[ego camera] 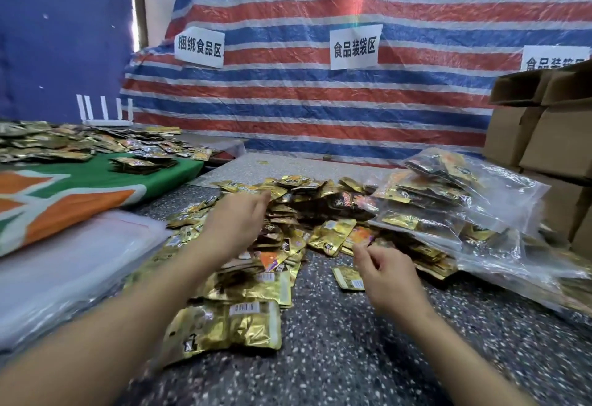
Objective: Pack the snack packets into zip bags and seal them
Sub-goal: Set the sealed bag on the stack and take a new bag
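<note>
A striped tarp (320,91) in red, blue and white fills the back, with 3 paper signs (354,47) taped to it, the right one cut off by boxes (541,136) stacked at the right edge. A blue sheet (64,37) hangs at far left. The speckled dark counter (352,341) runs from the near edge to the tarp, with a paler slab at its far end.

On the left, a green and orange cloth (80,191) carries a wide spread of more packets. Near it, at the left edge, lies a flat stack of clear zip bags (64,264).

The heap of gold packets (298,213) sits mid-counter, trailing toward the viewer to 1 large packet (224,325) between the forearms. Filled bags (464,213) lie piled to the right of the heap, reaching the right edge.

The left hand (237,220) is stretched over the left side of the heap, palm down, blurred; its fingers reach among the packets, and I cannot tell whether they hold any. The right hand (387,274) hovers at the near right edge of the heap, fingers loosely curled, thumb and forefinger close together at a packet corner; whether they pinch it I cannot tell. 1 stray packet (349,277) lies just left of that hand.

Bare counter lies in the near right, between the right forearm and the filled bags.
</note>
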Demonstrator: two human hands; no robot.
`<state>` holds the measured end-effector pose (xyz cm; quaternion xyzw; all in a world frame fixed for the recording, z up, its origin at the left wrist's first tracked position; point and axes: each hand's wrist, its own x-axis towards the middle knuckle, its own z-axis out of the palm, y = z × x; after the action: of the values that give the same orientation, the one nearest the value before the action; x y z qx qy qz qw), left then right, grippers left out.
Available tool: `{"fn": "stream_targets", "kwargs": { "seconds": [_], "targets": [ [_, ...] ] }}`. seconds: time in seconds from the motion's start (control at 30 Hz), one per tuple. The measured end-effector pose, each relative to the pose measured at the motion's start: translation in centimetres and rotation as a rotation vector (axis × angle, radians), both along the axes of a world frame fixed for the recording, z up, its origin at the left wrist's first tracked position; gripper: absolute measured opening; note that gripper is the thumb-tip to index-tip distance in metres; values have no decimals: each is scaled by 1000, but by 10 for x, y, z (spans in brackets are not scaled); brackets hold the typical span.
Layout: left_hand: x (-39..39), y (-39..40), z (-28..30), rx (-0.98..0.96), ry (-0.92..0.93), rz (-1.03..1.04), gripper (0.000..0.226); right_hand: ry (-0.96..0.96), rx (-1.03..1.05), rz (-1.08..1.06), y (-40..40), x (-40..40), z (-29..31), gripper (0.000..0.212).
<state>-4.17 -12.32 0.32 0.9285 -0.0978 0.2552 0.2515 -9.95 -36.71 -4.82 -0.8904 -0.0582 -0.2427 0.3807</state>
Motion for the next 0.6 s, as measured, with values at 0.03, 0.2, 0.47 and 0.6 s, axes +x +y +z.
{"fn": "stream_targets", "kwargs": {
  "seconds": [0.03,0.2,0.47,0.6],
  "targets": [
    [7,20,2,47,-9,100,59,3,23,1,1,-1,-1,53],
    [28,108,-7,335,131,537,41,9,105,56,2,-2,-2,60],
    [36,153,-45,408,476,592,43,31,-4,118,5,-5,-5,65],
    [37,161,-55,413,417,594,16,35,-39,113,3,-5,-6,64]
  ]
}}
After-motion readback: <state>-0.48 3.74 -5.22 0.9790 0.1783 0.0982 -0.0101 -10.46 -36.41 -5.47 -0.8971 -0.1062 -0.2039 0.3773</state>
